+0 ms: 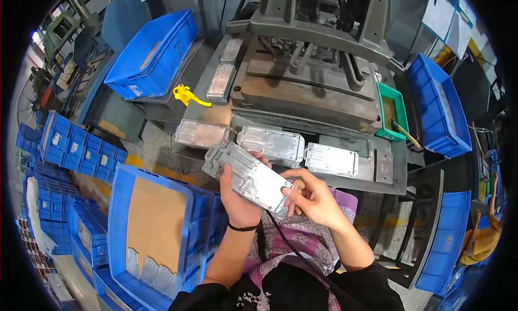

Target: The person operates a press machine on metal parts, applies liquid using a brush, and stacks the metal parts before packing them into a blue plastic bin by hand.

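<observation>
A silver cast-metal housing (251, 176), flat and rectangular with bosses and ribs, lies tilted across both hands. My left hand (239, 197) grips its left and lower side, thumb along the near edge and fingertips behind. The fingers of my right hand (312, 198) are closed on its right end, the thumb near the corner. Just beyond, similar housings rest on the machine's front ledge: one at the left (202, 134), one in the middle (272, 144) and one at the right (331, 160). Part of the middle housing is hidden by the held one.
A press (310, 97) stands ahead, with more housings (221, 81) at its left. A yellow tool (189, 95) lies near them. A green tray (381, 132) sits right. Blue crates (186, 200) flank me, one holding cardboard and metal parts. Another person (482, 243) is at far right.
</observation>
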### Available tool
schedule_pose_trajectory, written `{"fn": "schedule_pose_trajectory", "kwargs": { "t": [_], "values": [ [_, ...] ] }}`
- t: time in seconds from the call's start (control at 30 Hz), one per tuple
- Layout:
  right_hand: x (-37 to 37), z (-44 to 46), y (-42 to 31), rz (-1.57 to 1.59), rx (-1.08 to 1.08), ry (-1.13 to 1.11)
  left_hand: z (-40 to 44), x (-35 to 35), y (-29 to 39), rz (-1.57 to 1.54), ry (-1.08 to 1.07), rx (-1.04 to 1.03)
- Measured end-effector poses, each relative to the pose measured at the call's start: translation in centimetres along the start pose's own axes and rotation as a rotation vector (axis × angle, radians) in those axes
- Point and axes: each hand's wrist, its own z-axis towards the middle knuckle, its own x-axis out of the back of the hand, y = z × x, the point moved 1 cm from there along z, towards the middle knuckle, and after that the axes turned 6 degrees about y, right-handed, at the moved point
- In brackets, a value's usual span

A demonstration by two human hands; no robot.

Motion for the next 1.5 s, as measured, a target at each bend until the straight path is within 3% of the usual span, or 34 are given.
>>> {"fn": "schedule_pose_trajectory", "kwargs": {
  "t": [0.1,0.3,0.4,0.43,0.5,0.83,1.03,1.1,1.2,1.3,1.5],
  "values": [
    [0.2,-0.1,0.5,0.123,-0.049,0.021,-0.1,-0.7,-0.4,0.021,0.113,-0.005],
    [-0.5,-0.2,1.2,0.133,-0.031,0.021,-0.5,-0.1,-0.7,0.049,0.03,-0.038],
    [-0.5,-0.4,-0.1,-0.348,0.005,-0.009,-0.7,0.3,-1.2,0.191,0.175,-0.075],
    [-0.6,-0.3,0.0,-0.349,0.004,-0.01,-0.8,0.2,-1.3,0.189,0.176,-0.075],
    [-1.3,-0.2,0.0,-0.679,0.418,0.134,-1.2,0.1,-1.3,0.403,0.227,-0.14],
    [-0.2,0.0,-1.0,-0.461,0.074,0.001,-0.6,-0.4,-0.8,0.043,0.092,-0.077],
    [0.0,0.3,0.8,-0.249,0.028,0.016,-0.2,-0.3,0.1,-0.07,0.072,0.028],
    [-0.2,0.1,0.1,-0.279,0.009,0.021,-0.3,-0.4,0.1,-0.09,0.106,0.03],
    [-1.0,0.0,-0.6,-0.669,0.275,0.082,-0.3,-0.5,-0.2,-0.077,0.161,-0.001],
    [-1.7,-0.1,-1.1,-0.874,0.232,0.062,-0.1,0.1,-0.5,-0.016,0.156,-0.053],
    [-1.1,0.5,-2.0,-0.908,0.305,0.024,0.2,0.5,0.5,0.056,-0.007,-0.114]
  ]
}}
